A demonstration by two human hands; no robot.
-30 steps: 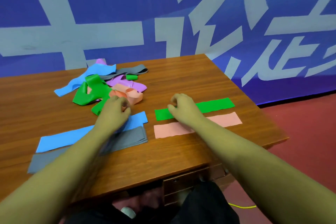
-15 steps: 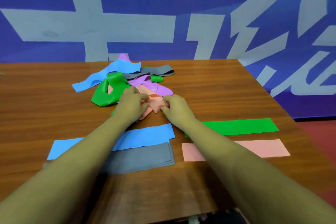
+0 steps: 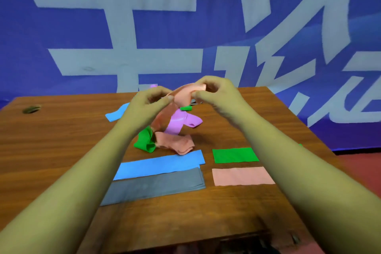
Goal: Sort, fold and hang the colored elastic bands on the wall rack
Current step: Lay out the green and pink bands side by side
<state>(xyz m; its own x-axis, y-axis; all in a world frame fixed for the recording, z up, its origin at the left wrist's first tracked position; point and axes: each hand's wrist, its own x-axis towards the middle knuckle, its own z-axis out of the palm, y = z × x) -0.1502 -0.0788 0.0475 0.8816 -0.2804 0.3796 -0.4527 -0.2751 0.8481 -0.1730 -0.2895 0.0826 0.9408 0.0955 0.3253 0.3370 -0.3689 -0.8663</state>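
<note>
Both hands are raised above the table and pinch the top of a pink elastic band (image 3: 182, 97). My left hand (image 3: 147, 105) pinches its left part and my right hand (image 3: 216, 94) its right part. The band's lower end trails down to the table (image 3: 51, 140) and lies crumpled there. Under it sits a loose pile: a purple band (image 3: 181, 122), a green band (image 3: 145, 141) and a blue band (image 3: 115, 113). Near the front lie flat folded bands: blue (image 3: 160, 166), grey (image 3: 152, 186), green (image 3: 234, 154) and pink (image 3: 241, 175).
A blue banner with large pale characters (image 3: 123, 27) hangs right behind the wooden table. A small dark round mark (image 3: 31, 109) sits at the table's far left. Red floor (image 3: 362, 167) shows past the right edge. No rack is in view.
Both hands have lifted the pink band up off the pile; half a second ago they gripped it low on the table. The camera has tilted upward.
</note>
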